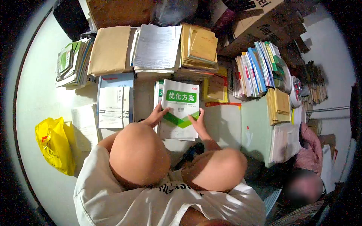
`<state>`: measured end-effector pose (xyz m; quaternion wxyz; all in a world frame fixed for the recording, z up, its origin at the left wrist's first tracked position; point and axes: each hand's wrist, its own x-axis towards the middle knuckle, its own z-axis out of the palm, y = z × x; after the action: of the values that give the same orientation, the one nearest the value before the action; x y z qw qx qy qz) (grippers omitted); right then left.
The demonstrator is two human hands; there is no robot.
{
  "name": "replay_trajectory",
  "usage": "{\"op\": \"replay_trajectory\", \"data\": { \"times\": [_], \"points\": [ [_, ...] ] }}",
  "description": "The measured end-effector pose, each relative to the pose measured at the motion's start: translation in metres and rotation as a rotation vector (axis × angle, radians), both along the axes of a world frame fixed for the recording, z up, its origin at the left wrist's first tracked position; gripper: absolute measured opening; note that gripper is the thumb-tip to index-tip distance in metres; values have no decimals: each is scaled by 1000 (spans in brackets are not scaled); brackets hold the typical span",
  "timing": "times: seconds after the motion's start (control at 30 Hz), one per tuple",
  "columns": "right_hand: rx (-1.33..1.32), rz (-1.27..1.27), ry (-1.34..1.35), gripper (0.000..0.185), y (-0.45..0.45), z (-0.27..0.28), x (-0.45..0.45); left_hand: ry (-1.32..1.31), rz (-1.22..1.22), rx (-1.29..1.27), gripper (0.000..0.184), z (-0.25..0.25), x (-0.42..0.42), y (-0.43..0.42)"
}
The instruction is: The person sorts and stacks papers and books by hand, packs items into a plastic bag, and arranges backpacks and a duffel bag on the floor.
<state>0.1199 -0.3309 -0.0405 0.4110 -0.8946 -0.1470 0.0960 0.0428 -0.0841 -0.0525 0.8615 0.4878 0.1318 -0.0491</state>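
Between my knees is a white workbook (180,130) with a green title band and a green chevron on its cover. My left hand (156,116) grips its left edge, the thumb lying over the cover. At the right edge my right hand (198,122) holds the same book, its thumb also on the front. Other books (157,90) peek out behind its left side; how many is hidden. To the left of my left hand lies a pale blue and white book (115,101) with an ink-style landscape on it.
Stacks of brown envelopes (109,49), printed sheets (156,47) and yellowish booklets (201,43) line the far side. Upright books (256,67) and a pale green box (254,128) stand right. A yellow plastic bag (56,145) lies left. Another person in a pink sleeve (310,150) is lower right.
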Motion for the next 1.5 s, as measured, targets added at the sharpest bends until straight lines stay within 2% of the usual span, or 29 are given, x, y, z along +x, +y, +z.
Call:
{"op": "replay_trajectory", "data": {
  "times": [0.07,0.1,0.13,0.2,0.23,0.27,0.33,0.4,0.47,0.5,0.53,0.6,0.67,0.73,0.77,0.87,0.93,0.97,1.0,1.03,1.07,1.1,1.13,1.2,1.23,1.27,1.33,1.37,1.5],
  "points": [
    [298,-141,144,70,-10,-38,1,110,-46,17,59,21,-5,-2],
    [594,-342,471,65,-13,-32,4,98,-51,31,58,27,-5,-5],
    [594,-346,469,65,-16,-10,3,98,-56,30,58,37,-3,-6],
    [817,-344,796,58,-21,45,-2,78,-154,-72,58,64,-2,-7],
    [819,-399,822,51,-30,46,-1,52,-215,50,58,74,3,-7],
    [814,-403,829,51,-38,47,1,60,-214,46,58,85,5,-9],
    [866,-123,583,56,-40,66,7,-72,-242,181,57,112,13,-10],
    [870,-113,480,50,-32,92,8,-160,-211,195,52,135,24,-6],
    [910,-85,297,39,-32,105,12,-450,-260,415,41,160,31,1],
    [887,42,184,28,-32,102,17,-395,-259,399,33,169,30,1],
    [891,41,187,28,-30,98,19,-391,-260,403,33,167,30,4],
    [930,128,353,32,-24,95,26,-632,-277,673,26,162,31,12],
    [782,460,133,25,-5,89,33,-661,-231,577,28,120,25,9],
    [811,405,210,36,0,63,25,-402,-238,421,34,73,14,9],
    [790,394,237,42,0,64,24,-492,-258,619,39,68,11,9],
    [751,341,400,55,1,110,15,-536,-230,697,39,75,11,-2],
    [797,388,272,52,0,102,19,-418,-286,634,34,75,10,-5],
    [687,408,185,45,-19,58,22,-472,-320,669,33,81,13,-5],
    [753,247,200,35,-34,27,19,-525,-354,701,33,83,13,-4],
    [823,87,207,28,-49,-4,15,-478,-284,917,34,53,-7,-6],
    [502,86,-144,26,-54,25,13,-613,-399,1052,36,61,1,-12],
    [580,-36,35,26,-59,38,12,-416,-516,953,37,70,4,-19],
    [487,-21,115,28,-64,74,14,-217,-623,850,39,86,8,-26],
    [531,-261,262,30,-100,42,12,-341,-585,896,40,89,14,-30],
    [550,-189,188,32,-122,35,16,-461,-534,947,41,91,18,-30],
    [656,-264,237,33,-135,33,16,-465,-549,963,45,102,22,-31],
    [570,-336,279,36,-177,17,22,-528,-420,1276,47,55,14,-32],
    [565,-346,289,36,-195,16,23,-521,-431,1206,49,76,18,-35],
    [356,-413,512,45,-230,31,29,-592,-506,1343,55,55,18,-37]
  ]
}}
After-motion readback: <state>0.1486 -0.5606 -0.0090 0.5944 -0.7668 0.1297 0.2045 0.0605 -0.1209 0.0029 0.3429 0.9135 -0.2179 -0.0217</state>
